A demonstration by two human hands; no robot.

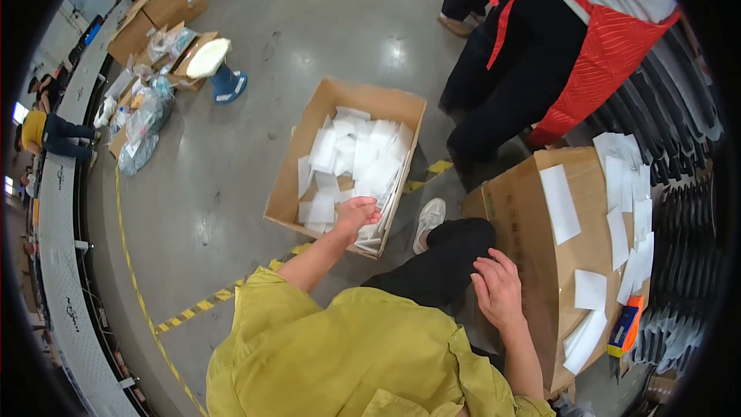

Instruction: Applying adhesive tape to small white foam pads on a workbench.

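Note:
An open cardboard carton [297,181] stands on the floor in front of me, holding a loose heap of white foam-like sheets [369,156]. Over its near right corner reaches my left hand [357,216], fingers curled together close above the sheets stacked along the wall. Whatever its fingertips may hold is hidden. My right hand [499,287] hovers by my knee, beside a large closed carton [532,251]; its fingers are apart and hold nothing. White rectangular sheets [560,202] lie spread over that carton's top.
An orange and blue tape dispenser [625,326] rests at the right carton's edge. Beyond that carton stands a person in a red apron [598,62]. Black parts [683,224] are stacked at far right. A blue stool [229,81] and a conveyor [58,208] are on the left.

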